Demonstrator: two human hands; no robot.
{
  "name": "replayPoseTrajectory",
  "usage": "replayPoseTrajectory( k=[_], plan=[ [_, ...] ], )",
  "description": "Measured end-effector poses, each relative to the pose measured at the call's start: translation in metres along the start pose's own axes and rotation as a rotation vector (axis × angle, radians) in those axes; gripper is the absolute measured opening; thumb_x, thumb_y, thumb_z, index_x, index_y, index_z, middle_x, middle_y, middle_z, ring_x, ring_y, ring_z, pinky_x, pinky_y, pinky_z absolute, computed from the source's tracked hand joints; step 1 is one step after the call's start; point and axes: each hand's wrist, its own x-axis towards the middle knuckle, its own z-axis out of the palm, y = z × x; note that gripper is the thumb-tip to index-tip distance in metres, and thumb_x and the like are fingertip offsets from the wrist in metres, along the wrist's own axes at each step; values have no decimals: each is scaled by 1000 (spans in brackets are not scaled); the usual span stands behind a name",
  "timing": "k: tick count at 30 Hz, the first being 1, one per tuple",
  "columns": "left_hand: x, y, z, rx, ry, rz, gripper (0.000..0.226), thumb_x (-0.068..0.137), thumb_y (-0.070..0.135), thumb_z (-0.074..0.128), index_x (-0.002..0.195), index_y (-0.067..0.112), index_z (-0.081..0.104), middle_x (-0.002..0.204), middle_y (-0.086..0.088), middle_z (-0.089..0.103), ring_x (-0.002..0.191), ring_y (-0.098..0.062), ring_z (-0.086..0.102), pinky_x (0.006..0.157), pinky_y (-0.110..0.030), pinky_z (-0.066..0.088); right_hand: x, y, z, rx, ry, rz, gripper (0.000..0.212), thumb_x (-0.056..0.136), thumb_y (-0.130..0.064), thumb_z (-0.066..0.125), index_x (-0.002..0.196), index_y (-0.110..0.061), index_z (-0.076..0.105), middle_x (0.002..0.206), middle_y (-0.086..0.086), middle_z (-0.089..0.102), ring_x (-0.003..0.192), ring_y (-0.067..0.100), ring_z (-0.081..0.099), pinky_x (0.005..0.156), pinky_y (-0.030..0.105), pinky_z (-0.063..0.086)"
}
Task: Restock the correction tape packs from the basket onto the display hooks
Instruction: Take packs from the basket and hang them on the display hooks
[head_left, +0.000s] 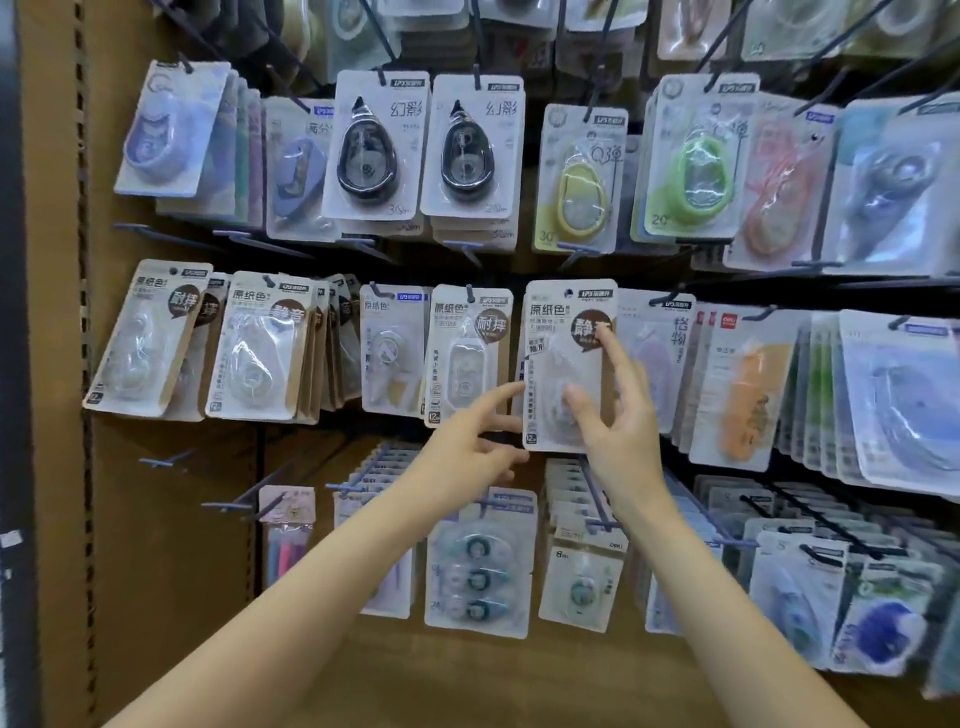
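Observation:
A correction tape pack (556, 358) with a white card, a brown speech-bubble label and a clear blister is held up in the middle row of the display, its top by a hook I cannot see. My right hand (618, 415) holds it: the index finger lies on the brown label and the thumb on the blister. My left hand (467, 441) reaches in from the left with extended fingers, the index fingertip touching the pack's left edge. The basket is out of view.
Rows of hooks carry many hanging packs: black tape packs (374, 150) above, similar white-and-brown packs (260, 348) at left, an orange pack (743, 395) at right. Bare hooks (166, 460) stick out at lower left. Lower rows (478, 561) hang just under my forearms.

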Motion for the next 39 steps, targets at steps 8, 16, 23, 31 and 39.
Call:
replayPoseTrajectory(
  k=[8,16,23,31,39],
  plan=[
    [6,5,-5,-49,6,-24,57,93,1,49,139,33,37,106,7,56,91,-8,65,75,-17,55,20,-3,-1,-46,-72,77,58,94,-16,54,144,-30,31,131,-7,39,126,6,38,106,16,33],
    [3,7,-7,-68,-9,-22,56,93,-1,47,136,33,39,104,5,60,86,-5,66,71,-15,55,22,-6,-5,2,-84,128,57,93,-16,55,142,-37,34,139,-5,38,132,11,37,112,42,32],
    [8,3,-3,-34,-35,-17,56,93,0,47,139,31,38,108,4,63,87,-5,65,70,-14,54,31,-13,-15,-207,-137,50,59,94,-13,53,147,-25,29,123,-5,37,115,3,38,90,5,26],
    [8,4,1,-38,51,20,51,93,2,46,139,24,39,111,7,58,96,-15,63,70,-15,54,23,-11,-9,-633,-111,-138,60,96,-14,48,149,-19,21,114,-1,33,79,7,40,69,18,34],
    [6,3,-2,-91,51,56,51,94,3,46,137,29,41,119,4,56,104,-15,60,74,-16,55,24,-21,-5,-172,-107,53,57,93,-16,55,145,-22,31,120,-5,40,112,0,37,90,7,23]
  ],
)
